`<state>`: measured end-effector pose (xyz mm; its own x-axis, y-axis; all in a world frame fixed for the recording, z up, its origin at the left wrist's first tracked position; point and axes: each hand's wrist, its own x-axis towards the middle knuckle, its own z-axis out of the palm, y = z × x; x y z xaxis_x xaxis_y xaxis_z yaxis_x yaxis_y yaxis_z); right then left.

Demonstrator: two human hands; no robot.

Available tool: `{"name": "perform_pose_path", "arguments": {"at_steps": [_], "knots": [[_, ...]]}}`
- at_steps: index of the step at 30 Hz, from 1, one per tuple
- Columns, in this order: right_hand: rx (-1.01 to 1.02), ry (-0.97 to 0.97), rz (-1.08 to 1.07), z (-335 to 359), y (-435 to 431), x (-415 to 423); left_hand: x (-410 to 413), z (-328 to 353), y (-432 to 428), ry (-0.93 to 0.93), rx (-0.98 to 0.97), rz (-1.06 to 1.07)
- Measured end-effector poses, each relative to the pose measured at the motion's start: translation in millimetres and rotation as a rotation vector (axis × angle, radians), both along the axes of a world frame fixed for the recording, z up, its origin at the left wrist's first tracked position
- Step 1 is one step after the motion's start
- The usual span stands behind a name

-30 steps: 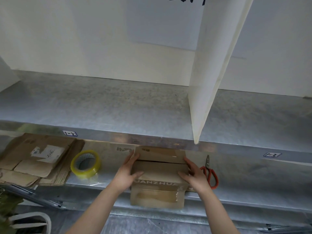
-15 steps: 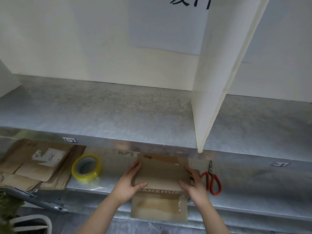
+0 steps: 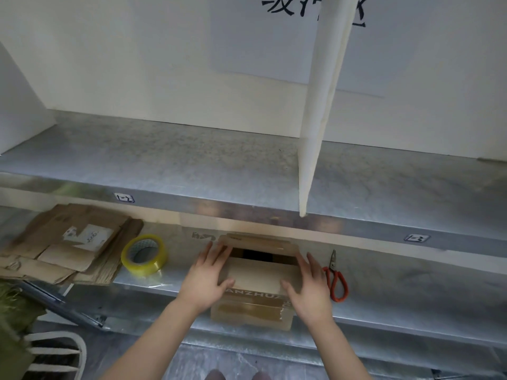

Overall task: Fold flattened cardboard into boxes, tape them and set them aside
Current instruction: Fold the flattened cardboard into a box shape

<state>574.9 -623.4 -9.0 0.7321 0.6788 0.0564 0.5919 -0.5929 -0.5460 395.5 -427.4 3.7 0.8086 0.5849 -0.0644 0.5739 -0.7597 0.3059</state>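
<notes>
Cardboard box (image 3: 258, 274) sits on lower shelf (image 3: 411, 286), flaps part-closed. Left hand (image 3: 204, 281) and right hand (image 3: 311, 287) press flat against its sides, fingers straight, gripping nothing. Likely light, stiff-walled, crushable: hold by side walls.

Grey galvanised upper shelf (image 3: 164, 165), mottled, spanning edge to edge. Behind, pale white wall (image 3: 123, 64) with a paper sheet (image 3: 260, 50) bearing black brush characters. Upright on the shelf's right half, a white divider panel (image 3: 315, 133) reaching the front edge. Small label (image 3: 124, 198) on the front lip. Below, lower metal shelf (image 3: 411, 283); grey floor (image 3: 208, 360), white chair (image 3: 55, 352) lower left.
</notes>
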Motion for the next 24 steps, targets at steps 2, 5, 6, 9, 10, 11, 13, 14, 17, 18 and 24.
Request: {"name": "perform_pose_path", "arguments": {"at_steps": [2, 5, 6, 9, 10, 11, 13, 14, 17, 18, 24], "knots": [[-0.019, -0.054, 0.013, 8.0, 0.5, -1.6, 0.3, 4.0, -5.9, -0.001, 0.029, -0.014], [-0.008, -0.112, 0.044, 19.4, 0.7, -8.1, -3.0, 9.0, -11.6, -0.035, 0.089, -0.051], [0.007, -0.136, 0.06, 23.3, 1.3, -11.5, -5.8, 10.8, -13.6, -0.023, 0.13, -0.067], [0.042, -0.237, 0.137, 29.8, 8.3, -25.8, -17.7, 13.6, -16.1, -0.013, 0.209, -0.096], [0.052, -0.267, 0.177, 32.2, 13.0, -33.2, -23.3, 14.7, -15.5, -0.015, 0.232, -0.095], [0.064, -0.288, 0.21, 34.1, 18.4, -40.7, -28.9, 16.6, -14.4, -0.015, 0.255, -0.096], [0.096, -0.298, 0.286, 38.5, 33.1, -56.8, -42.3, 19.6, -11.3, -0.002, 0.311, -0.088], [0.104, -0.312, 0.324, 39.0, 41.9, -67.4, -52.0, 20.2, -7.6, 0.019, 0.319, -0.081], [0.091, -0.293, 0.422, 39.3, 71.3, -98.7, -86.3, 17.2, 12.4, 0.044, 0.335, -0.057], [0.09, -0.273, 0.455, 38.5, 98.3, -125.2, -113.2, 13.2, 36.1, 0.077, 0.312, -0.039], [0.013, -0.162, 0.491, 21.5, 152.2, -173.5, -160.1, 2.3, 90.7, 0.134, 0.259, -0.029]]}}
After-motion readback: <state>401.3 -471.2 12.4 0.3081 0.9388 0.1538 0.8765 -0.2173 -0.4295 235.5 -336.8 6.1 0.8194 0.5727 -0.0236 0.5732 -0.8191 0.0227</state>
